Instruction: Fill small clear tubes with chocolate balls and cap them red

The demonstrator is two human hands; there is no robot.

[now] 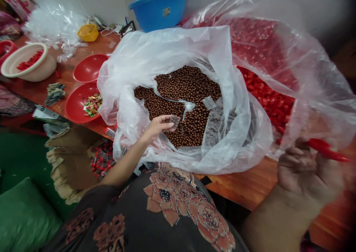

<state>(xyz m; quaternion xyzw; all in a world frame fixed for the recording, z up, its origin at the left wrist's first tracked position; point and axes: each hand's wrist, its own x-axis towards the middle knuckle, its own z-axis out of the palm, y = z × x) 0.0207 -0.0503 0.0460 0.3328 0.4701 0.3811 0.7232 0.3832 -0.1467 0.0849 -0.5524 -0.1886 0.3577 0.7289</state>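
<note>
My left hand (pixel 160 126) pinches a small clear plastic case (pixel 175 122) above a big mass of brown chocolate balls (pixel 189 81). These fill a translucent white plastic bag (pixel 125 70) with its mouth spread wide. Another small clear case (pixel 209 102) lies on the balls near the bag's right side. Off to the right, my right hand (pixel 299 166) is partly blurred, its fingers curled around a red plastic piece (pixel 328 150). Behind it, a clear plastic bag (pixel 314 77) holds many red plastic pieces (pixel 267 96).
Along the left of the wooden table (pixel 250 185) stand a red bowl (pixel 73 105) with wrapped sweets, a second red bowl (pixel 89 67) and a white basin (pixel 39 74). A blue tub (pixel 161 10) stands behind. Below the table edge, a torn cardboard box (pixel 63 166) contains red-and-dark packs.
</note>
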